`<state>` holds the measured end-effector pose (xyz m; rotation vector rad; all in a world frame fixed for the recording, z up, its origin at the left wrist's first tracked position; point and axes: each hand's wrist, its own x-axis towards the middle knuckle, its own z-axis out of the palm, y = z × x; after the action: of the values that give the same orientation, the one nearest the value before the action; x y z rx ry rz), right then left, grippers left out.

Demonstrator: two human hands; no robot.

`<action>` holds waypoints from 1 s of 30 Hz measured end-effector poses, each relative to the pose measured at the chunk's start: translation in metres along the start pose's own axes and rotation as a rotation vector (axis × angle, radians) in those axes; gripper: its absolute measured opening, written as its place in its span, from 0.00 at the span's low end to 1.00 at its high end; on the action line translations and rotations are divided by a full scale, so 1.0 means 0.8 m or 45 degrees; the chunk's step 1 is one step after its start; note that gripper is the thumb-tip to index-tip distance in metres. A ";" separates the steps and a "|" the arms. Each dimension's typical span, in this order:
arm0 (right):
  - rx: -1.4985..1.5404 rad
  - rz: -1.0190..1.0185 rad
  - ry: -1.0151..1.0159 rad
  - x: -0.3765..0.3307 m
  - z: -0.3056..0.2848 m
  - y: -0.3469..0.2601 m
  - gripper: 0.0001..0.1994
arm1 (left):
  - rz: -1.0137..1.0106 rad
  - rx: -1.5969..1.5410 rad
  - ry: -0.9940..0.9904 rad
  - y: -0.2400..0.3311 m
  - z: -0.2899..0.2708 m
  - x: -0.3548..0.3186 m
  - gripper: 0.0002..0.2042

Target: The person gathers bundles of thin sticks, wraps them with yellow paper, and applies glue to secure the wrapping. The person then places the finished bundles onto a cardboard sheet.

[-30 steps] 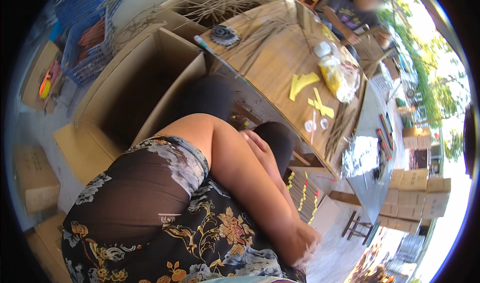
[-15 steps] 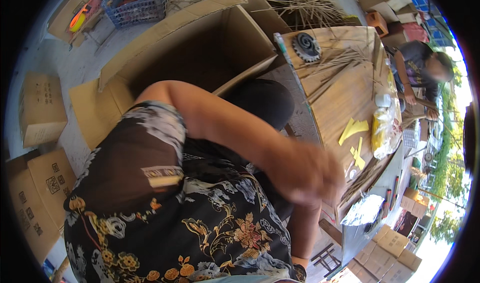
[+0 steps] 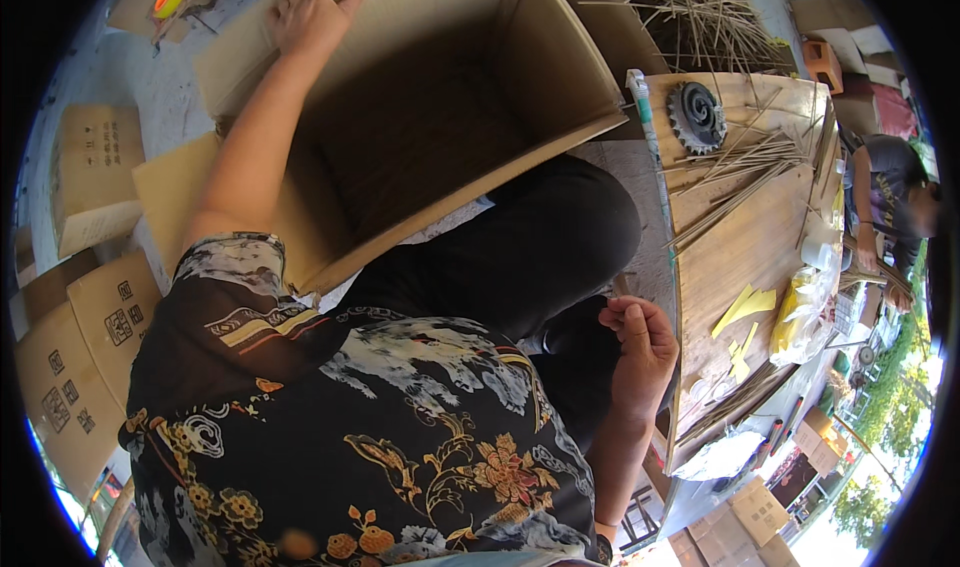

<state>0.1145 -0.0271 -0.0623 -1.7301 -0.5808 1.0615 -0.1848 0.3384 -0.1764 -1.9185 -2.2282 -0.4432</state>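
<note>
My left hand (image 3: 312,19) reaches to the far side of a large open cardboard box (image 3: 560,62). It rests at the box's raised flap, thumb apart and fingers spread, with nothing seen in it. The inside of the box is dark, and I make out no contents. My right hand (image 3: 643,352) is over my lap beside a wooden tabletop (image 3: 740,257). Its fingers are curled, thumb pressed to the index finger; anything held there is too small to name.
On the tabletop lie thin brown sticks (image 3: 745,172), a dark spiral coil (image 3: 697,117), yellow strips (image 3: 743,307) and a plastic bag (image 3: 797,317). More sticks (image 3: 690,12) fill a box behind. Closed cartons (image 3: 95,177) stand at left. Another person (image 3: 890,192) works at far right.
My left hand has swung from beside my right hand, near the tabletop, up and left to the box's far flap. My right hand, hidden before, now shows. The view has shifted.
</note>
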 end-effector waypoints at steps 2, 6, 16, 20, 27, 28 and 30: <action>0.004 -0.001 0.011 0.004 -0.005 -0.001 0.08 | -0.019 -0.363 -0.515 -0.011 -0.013 0.016 0.38; 0.053 -0.033 0.040 0.011 -0.001 -0.002 0.08 | -0.055 -0.430 -0.900 -0.013 -0.010 0.036 0.27; 0.096 -0.660 -0.470 -0.009 0.025 -0.114 0.15 | 1.001 -0.639 0.384 0.043 0.008 -0.077 0.10; -0.267 -1.070 -0.926 0.013 0.071 -0.146 0.15 | 0.848 -0.702 -0.572 0.043 0.103 -0.183 0.14; -0.520 -1.390 -0.812 0.072 0.110 -0.164 0.14 | 0.522 -0.466 -1.719 0.004 0.227 -0.259 0.24; -0.555 -1.411 -0.744 0.069 0.111 -0.167 0.14 | 0.564 -0.502 -1.690 0.005 0.229 -0.267 0.26; -0.585 -1.446 -0.671 0.075 0.110 -0.170 0.14 | 0.586 -0.567 -1.628 -0.001 0.233 -0.286 0.29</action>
<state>0.0810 0.1172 0.0270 -1.0901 -1.9596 0.5237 -0.1372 0.1859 -0.4241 -3.5057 -2.0973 0.6099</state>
